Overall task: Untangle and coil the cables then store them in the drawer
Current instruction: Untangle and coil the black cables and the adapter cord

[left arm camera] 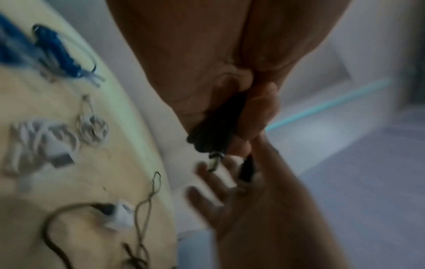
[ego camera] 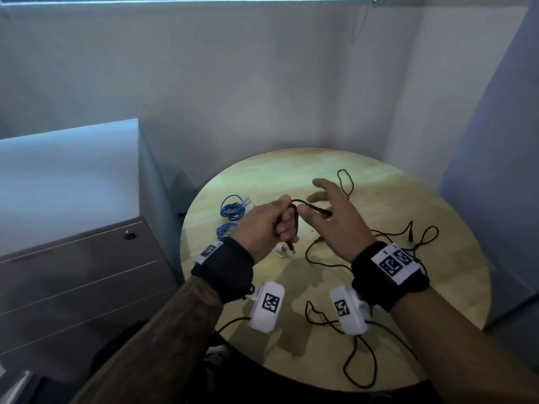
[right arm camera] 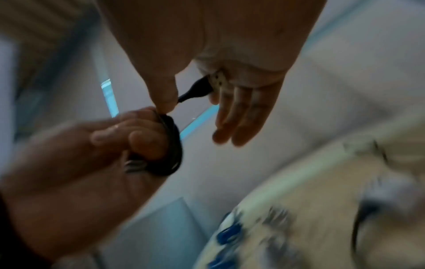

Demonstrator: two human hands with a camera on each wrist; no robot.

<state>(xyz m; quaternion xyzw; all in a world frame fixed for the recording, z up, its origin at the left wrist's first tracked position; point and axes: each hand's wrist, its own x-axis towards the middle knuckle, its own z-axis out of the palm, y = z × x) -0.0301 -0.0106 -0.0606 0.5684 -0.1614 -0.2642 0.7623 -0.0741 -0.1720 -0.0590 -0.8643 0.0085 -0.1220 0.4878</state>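
Observation:
Above the round wooden table (ego camera: pixel 455 301), my left hand (ego camera: pixel 269 225) grips a small coil of black cable (ego camera: pixel 294 220) in its curled fingers. The left wrist view shows the coil (left arm camera: pixel 214 134) in the fist with a metal plug below it. The cable's free end runs right to my right hand (ego camera: pixel 329 211). There the thumb holds the black plug (right arm camera: pixel 197 89) against the base of the straight, spread fingers. More loose black cable (ego camera: pixel 367 255) lies tangled on the table under and right of both hands.
Two coiled blue cables (ego camera: pixel 232 209) and a coiled white cable (ego camera: pixel 280 250) lie on the table's left part. A grey drawer cabinet (ego camera: pixel 75 272) stands left of the table with its drawers shut. Walls close in behind and to the right.

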